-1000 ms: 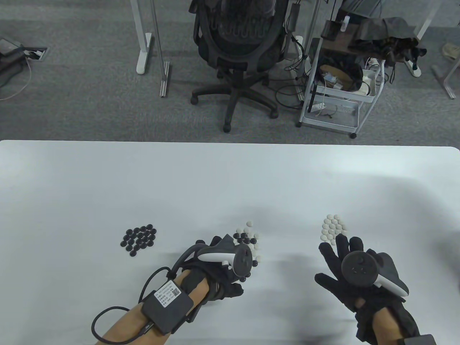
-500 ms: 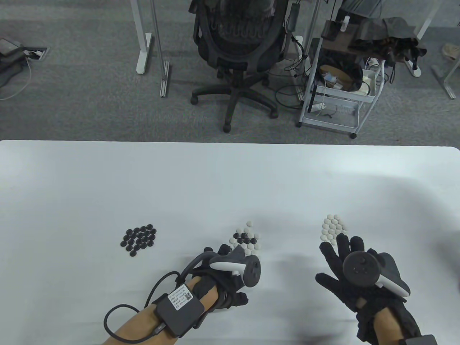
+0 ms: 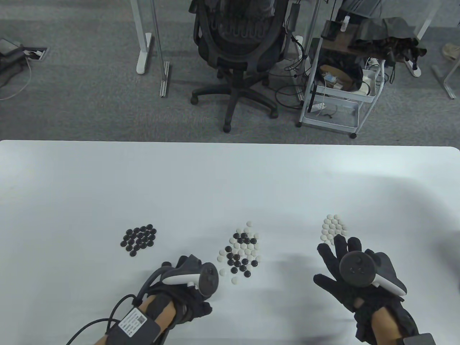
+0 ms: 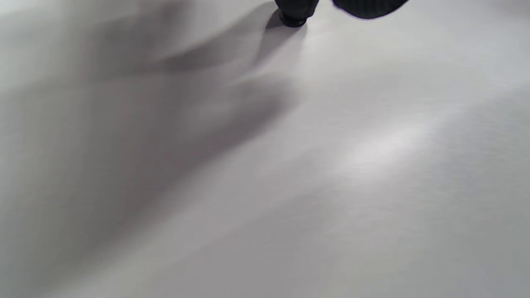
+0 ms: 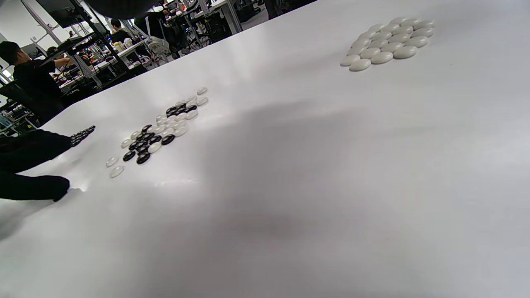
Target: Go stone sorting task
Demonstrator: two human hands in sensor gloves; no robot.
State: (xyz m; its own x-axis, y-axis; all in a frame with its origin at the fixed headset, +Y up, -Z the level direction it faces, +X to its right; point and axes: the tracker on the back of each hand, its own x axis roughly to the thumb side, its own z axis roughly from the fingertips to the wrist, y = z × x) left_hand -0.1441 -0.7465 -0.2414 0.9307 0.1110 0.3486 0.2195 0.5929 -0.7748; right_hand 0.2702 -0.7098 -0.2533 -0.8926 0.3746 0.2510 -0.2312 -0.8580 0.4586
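- The left hand (image 3: 188, 284) sits low on the table (image 3: 230, 179), about 7 o'clock from the mixed pile. In the left wrist view one fingertip (image 4: 296, 8) presses down on a black stone (image 4: 292, 20); whether the other fingers curl round anything cannot be told, since the tracker hides them from above.
- The right hand (image 3: 350, 278) hovers with fingers spread and straight, holding nothing, its tips just at 6 o'clock of the white pile.
- The mixed pile (image 3: 240, 251) of black and white stones lies between the hands, loose stones trailing off toward 7 o'clock.
- The black pile (image 3: 139, 239) lies at 9 o'clock from the mixed pile, well apart from it.
- The white pile (image 3: 333, 227) lies at 3 o'clock from the mixed pile, packed tight.
- Beyond the table's far edge, at 12 o'clock, stands an office chair (image 3: 237, 46); a white cart (image 3: 337, 90) stands at 1 o'clock.
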